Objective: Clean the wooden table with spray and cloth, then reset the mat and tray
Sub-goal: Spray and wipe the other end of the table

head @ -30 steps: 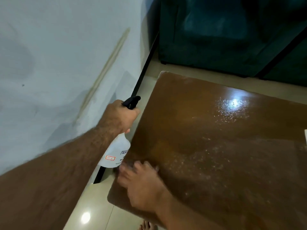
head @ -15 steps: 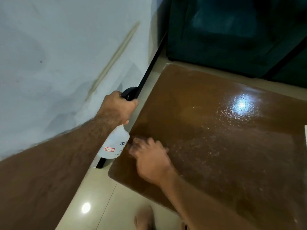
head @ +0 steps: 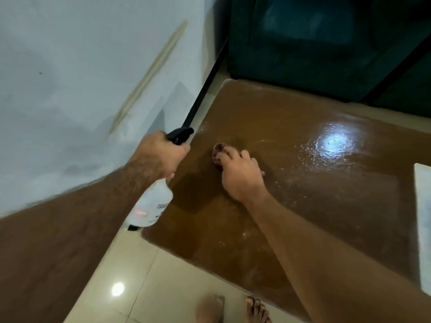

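The brown wooden table (head: 314, 217) is glossy and speckled with wet spray droplets. My left hand (head: 161, 157) grips the black trigger head of a white spray bottle (head: 152, 205), held just off the table's left edge. My right hand (head: 241, 174) rests on the tabletop near its left side, fingers curled over a small dark maroon cloth (head: 217, 153) that shows just past the fingertips. Most of the cloth is hidden under the hand.
A white flat piece (head: 423, 217), mat or tray, lies at the table's right edge, cut off by the frame. A white wall (head: 81, 89) with a black skirting strip (head: 206, 89) runs close on the left. A dark teal sofa (head: 326, 43) stands behind. My bare feet (head: 210, 311) are on the tiled floor.
My right hand has slid away from the table's near-left corner, further onto the top, and the maroon cloth now shows under its fingers. The left hand still holds the bottle.
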